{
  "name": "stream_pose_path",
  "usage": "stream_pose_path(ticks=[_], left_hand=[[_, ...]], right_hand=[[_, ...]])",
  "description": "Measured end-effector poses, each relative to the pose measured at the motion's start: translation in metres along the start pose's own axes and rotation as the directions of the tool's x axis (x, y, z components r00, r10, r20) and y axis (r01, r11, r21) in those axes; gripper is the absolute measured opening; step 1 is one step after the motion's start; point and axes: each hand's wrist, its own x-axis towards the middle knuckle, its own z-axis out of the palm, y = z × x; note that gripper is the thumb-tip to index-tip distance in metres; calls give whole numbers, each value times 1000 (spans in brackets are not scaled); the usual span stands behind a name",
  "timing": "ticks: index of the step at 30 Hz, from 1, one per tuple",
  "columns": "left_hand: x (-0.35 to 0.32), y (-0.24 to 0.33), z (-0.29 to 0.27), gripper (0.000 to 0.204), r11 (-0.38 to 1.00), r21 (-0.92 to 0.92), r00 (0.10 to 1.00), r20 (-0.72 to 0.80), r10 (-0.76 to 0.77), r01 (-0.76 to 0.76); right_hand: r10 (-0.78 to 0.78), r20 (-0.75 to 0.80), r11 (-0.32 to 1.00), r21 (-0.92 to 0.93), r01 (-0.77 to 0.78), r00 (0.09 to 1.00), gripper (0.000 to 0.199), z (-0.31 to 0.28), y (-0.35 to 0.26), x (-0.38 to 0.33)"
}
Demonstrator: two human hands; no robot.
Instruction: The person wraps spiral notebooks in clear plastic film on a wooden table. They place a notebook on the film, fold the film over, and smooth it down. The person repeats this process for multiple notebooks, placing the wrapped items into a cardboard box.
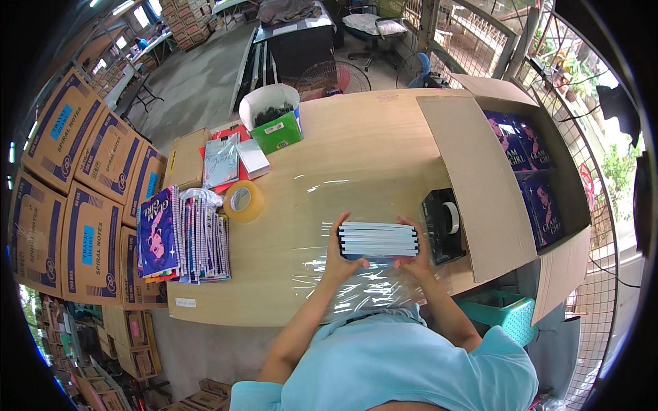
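Observation:
A stack of several notebooks (378, 240), white page edges facing up, stands between my hands over the near part of the table. My left hand (337, 255) grips its left end and my right hand (417, 256) its right end, fingers on the far side and thumbs on the near side. Beneath and around the stack, a sheet of clear plastic film (373, 293) lies wrinkled and shiny, reaching toward my body. Just right of my right hand sits a black block-shaped object (441, 236) with a white ring; I cannot tell its kind.
Spiral notebooks (185, 236) stand piled at the left, beside a yellowish tape roll (243, 201). Farther back is a green-and-white box (277, 130). An open carton (480, 185) of purple notebooks rises at the right, a teal basket (504, 316) below. Stacked cartons (89, 226) flank the table's left.

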Motion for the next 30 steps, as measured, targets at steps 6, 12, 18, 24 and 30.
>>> stream_pose_path(ticks=[6,12,18,24,30], left_hand=[[-11,-10,-3,141,982,-161,993,88,-83,97],[-8,-13,-1,145,996,-88,999,33,-1,4],[-23,-21,5,121,984,-175,998,58,15,-5],[-13,-31,4,103,996,37,991,-105,85,-82],[-24,-47,0,65,994,-77,996,-40,-83,80]], right_hand=[[64,-64,997,51,-60,996,117,9,4,-27],[22,-165,995,103,-5,986,118,13,7,-25],[193,-167,963,222,-154,967,107,4,40,-45],[147,-151,985,-68,-158,978,84,-13,79,-63],[255,-200,956,-95,-278,946,83,-15,90,-70]])
